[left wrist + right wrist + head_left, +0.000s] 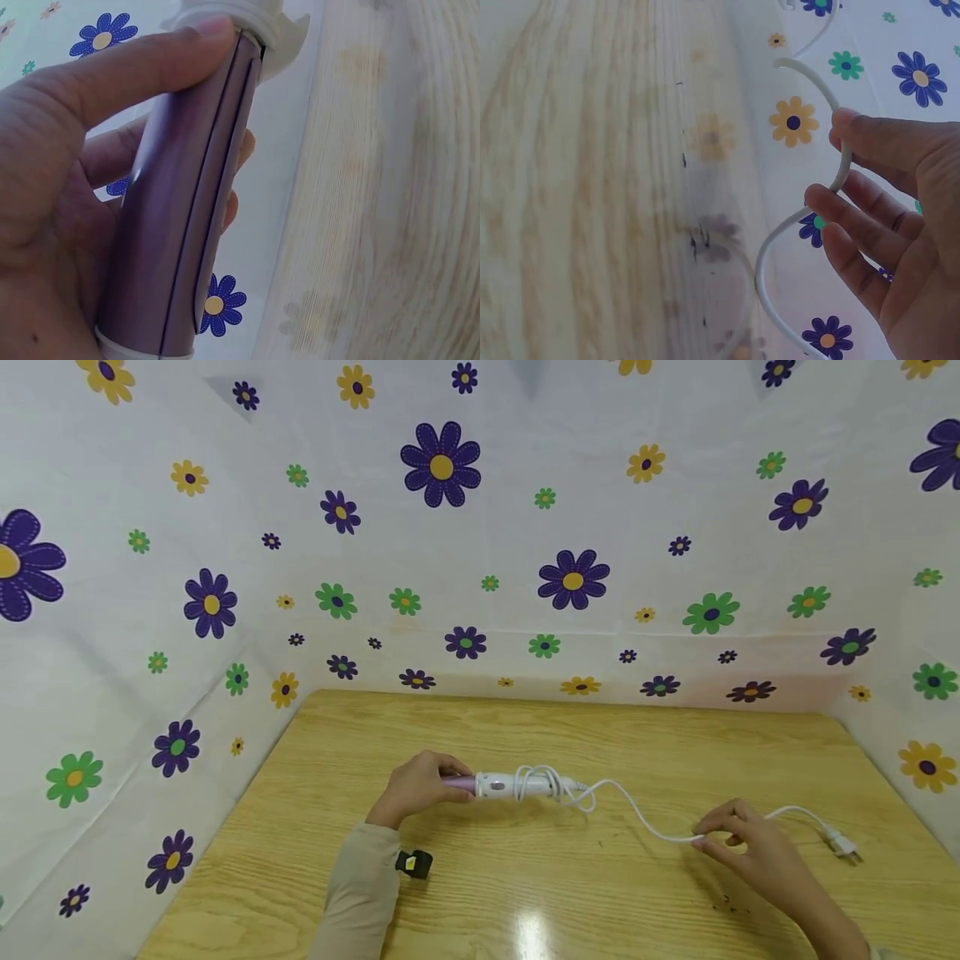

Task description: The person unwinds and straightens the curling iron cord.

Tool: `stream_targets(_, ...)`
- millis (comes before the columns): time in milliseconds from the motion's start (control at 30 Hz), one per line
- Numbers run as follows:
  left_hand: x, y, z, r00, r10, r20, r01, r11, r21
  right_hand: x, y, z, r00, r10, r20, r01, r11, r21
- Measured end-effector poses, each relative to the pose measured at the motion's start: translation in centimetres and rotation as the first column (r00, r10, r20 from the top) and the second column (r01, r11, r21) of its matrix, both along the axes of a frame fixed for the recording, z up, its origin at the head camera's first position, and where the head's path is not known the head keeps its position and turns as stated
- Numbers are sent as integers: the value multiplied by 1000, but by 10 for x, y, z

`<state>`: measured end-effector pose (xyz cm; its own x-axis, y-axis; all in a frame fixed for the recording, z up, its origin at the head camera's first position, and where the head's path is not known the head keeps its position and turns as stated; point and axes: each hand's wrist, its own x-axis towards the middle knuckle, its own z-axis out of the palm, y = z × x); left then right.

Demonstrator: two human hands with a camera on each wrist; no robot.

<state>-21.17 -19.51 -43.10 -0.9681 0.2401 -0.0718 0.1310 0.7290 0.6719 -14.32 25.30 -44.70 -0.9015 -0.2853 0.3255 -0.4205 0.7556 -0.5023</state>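
Enclosed by white sheeting (510, 535) printed with purple, yellow and green flowers, over a yellow-brown wood-grained bench (585, 893). Gripping a slim, rod-shaped, white-and-purple plastic appliance (507, 786) near the middle of the bench with the left grip (422, 787), curled round the purple part (180, 217), probably to steady it while leaving the cord-wrapped white part free. Pinching a thin white plastic-coated cord (678, 840) partway along with the right grip (757, 853), seemingly to hold the slack out sideways. Reaching in from the left with a beige-sleeved forearm (362, 877), with thumb (165, 69) laid across the purple part; reaching in from the right with lower fingers (859, 221) bent loosely. Ending, beyond the right grip, in a small white pronged plug (842, 842).
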Motion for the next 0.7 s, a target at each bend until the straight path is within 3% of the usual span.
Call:
stream_targets(200, 0, -3, -1, 1000, 11, 3, -11, 1000, -5, -9, -3, -9, 996, 47, 74, -43, 997, -59)
stream_targets(467, -2, -3, -2, 1000, 7, 19, -7, 1000, -1, -16, -9, -20, 979, 81, 187, -72, 996, -52)
stream_targets(700, -4, -3, -4, 999, 7, 32, -7, 1000, 12, -23, -18, -3, 975, 127, 184, -116, 991, -66)
